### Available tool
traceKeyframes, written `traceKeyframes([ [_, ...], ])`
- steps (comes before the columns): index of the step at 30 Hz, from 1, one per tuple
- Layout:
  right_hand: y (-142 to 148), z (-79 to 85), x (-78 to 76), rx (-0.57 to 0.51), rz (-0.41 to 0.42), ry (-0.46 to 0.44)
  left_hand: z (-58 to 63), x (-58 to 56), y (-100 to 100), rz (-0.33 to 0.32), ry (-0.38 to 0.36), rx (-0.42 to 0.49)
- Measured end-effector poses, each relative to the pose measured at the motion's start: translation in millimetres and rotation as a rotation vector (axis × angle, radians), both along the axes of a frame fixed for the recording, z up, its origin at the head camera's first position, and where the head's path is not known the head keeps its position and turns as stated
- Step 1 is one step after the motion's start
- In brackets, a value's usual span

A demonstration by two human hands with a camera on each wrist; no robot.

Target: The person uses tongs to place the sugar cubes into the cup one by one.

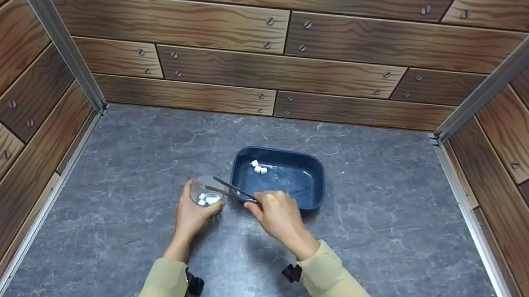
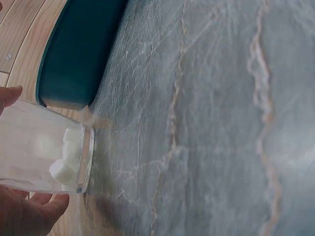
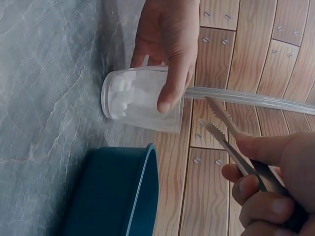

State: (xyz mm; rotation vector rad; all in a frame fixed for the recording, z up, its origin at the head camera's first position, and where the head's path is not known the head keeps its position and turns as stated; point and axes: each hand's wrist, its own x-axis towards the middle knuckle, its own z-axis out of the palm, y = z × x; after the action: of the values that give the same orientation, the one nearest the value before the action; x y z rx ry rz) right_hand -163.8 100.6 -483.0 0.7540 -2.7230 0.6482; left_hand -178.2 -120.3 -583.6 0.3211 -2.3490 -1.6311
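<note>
My left hand [image 1: 192, 214] grips a clear cup [image 3: 142, 101] around its side, thumb at the near side. Several white cubes [image 2: 69, 157], like marshmallows or sugar cubes, lie at the cup's bottom. In my right hand [image 1: 282, 217] is a pair of metal tongs [image 3: 236, 152] with serrated tips. The tong tips are spread apart at the cup's mouth, and nothing shows between them. To the right of the cup stands a dark blue rectangular basin [image 1: 285, 184]. Its far left part holds 3 white cubes [image 1: 258, 168].
The grey marble-patterned floor [image 1: 405, 237] lies around the cup and basin. Wood-patterned walls [image 1: 219, 68] close off the back and both sides, with metal strips [image 1: 478, 224] along the edges. A black wrist camera [image 1: 194, 284] is strapped below my left hand.
</note>
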Motion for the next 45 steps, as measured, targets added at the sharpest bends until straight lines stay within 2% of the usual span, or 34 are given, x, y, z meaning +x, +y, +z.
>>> traceKeyframes([
  [6, 12, -2.1, -7.7, 0.001, -0.089, -0.061, 0.8, 0.6, -1, 0.003, -0.028, -0.015],
  [11, 27, -9.5, -18.1, 0.017, -0.186, -0.109, 0.8, -0.3, -1, 0.001, -0.044, -0.023],
  [17, 41, -19.0, -27.9, 0.043, -0.262, -0.149, -0.5, -1.8, 0, 0.001, -0.054, -0.014],
  [32, 60, -38.6, -47.0, 0.138, -0.384, -0.224, -0.4, -0.6, 1, 0.003, -0.044, -0.020],
  [38, 65, -45.0, -53.4, 0.175, -0.410, -0.215, 0.9, -0.2, 0, 0.003, -0.037, -0.016],
  [45, 67, -48.8, -60.2, 0.200, -0.414, -0.199, 1.2, 0.5, 0, -0.011, -0.069, -0.013],
])
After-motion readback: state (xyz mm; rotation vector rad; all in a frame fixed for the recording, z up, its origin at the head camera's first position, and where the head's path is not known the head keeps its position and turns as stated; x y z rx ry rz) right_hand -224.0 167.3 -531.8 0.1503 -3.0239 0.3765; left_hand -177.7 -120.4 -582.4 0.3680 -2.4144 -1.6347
